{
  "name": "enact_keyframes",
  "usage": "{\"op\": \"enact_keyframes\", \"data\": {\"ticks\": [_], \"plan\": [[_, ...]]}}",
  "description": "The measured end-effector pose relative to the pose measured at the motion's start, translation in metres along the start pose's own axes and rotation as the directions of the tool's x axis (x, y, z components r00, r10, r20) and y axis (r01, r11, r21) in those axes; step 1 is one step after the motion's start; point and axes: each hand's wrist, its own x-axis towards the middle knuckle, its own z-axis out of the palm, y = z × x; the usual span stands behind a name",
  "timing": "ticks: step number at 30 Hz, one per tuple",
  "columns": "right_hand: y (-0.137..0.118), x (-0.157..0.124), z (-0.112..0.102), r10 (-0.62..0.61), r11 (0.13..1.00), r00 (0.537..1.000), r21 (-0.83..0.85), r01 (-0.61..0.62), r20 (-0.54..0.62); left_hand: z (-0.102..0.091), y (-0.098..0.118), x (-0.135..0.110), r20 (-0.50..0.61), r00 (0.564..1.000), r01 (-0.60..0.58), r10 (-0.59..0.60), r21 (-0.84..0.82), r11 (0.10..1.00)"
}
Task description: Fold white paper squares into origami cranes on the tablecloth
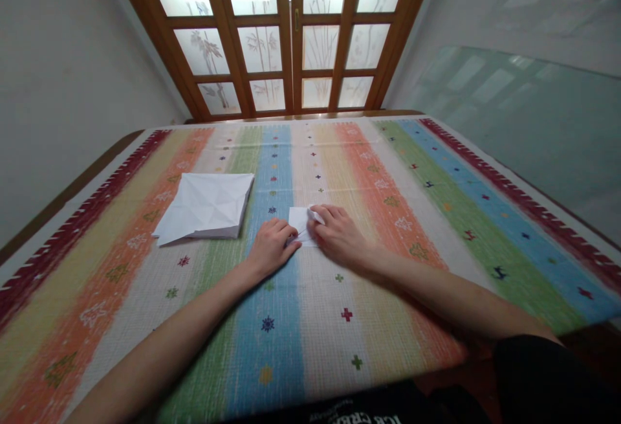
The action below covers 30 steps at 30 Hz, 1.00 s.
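Note:
A small folded white sheet of paper [298, 217] lies on the striped tablecloth in front of me, with one flap raised at its right. My left hand [272, 246] pinches its lower left edge between thumb and fingers. From the right, my right hand [337, 233] grips the lifted flap, its fingers curled over it and covering much of the right side. To the left of my left hand rests a stack of larger white paper sheets [208, 204], the top one marked with crossing creases. One corner of the stack sticks out at the lower left.
The table carries a striped, patterned tablecloth [310, 320] that reaches to its edges. Beyond the far edge stand wooden doors [291, 42] with frosted panes. A pale wall [72, 42] is at the left, and a glass panel [524, 126] leans at the right.

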Motion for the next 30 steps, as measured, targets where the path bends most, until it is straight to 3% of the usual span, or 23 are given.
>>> {"op": "enact_keyframes", "data": {"ticks": [4, 7, 16, 23, 27, 30], "plan": [[0.005, 0.001, 0.010, -0.153, 0.981, 0.987, 0.114, 0.158, -0.053, 0.002, -0.001, -0.002, 0.022, 1.000, 0.009, -0.009, 0.000, 1.000], [0.005, 0.002, 0.016, -0.181, 0.973, 0.982, 0.133, 0.187, -0.058, 0.002, 0.001, -0.003, 0.023, 1.000, -0.001, 0.001, 0.038, 0.999], [-0.001, 0.001, 0.019, -0.022, 0.984, 1.000, 0.177, 0.024, -0.016, 0.004, 0.000, -0.001, 0.124, 0.991, 0.053, -0.055, 0.016, 0.998], [-0.010, -0.001, 0.018, 0.074, 0.979, 0.997, 0.191, -0.070, -0.012, -0.003, 0.001, -0.016, 0.033, 0.996, 0.084, -0.085, 0.022, 0.996], [-0.012, -0.002, 0.018, 0.082, 0.977, 0.997, 0.198, -0.082, 0.009, -0.011, 0.008, -0.030, -0.045, 0.997, -0.056, 0.060, 0.097, 0.994], [-0.014, -0.004, 0.017, 0.058, 0.981, 0.998, 0.187, -0.059, 0.014, -0.013, 0.016, -0.038, 0.019, 0.975, -0.221, 0.221, 0.126, 0.967]]}}
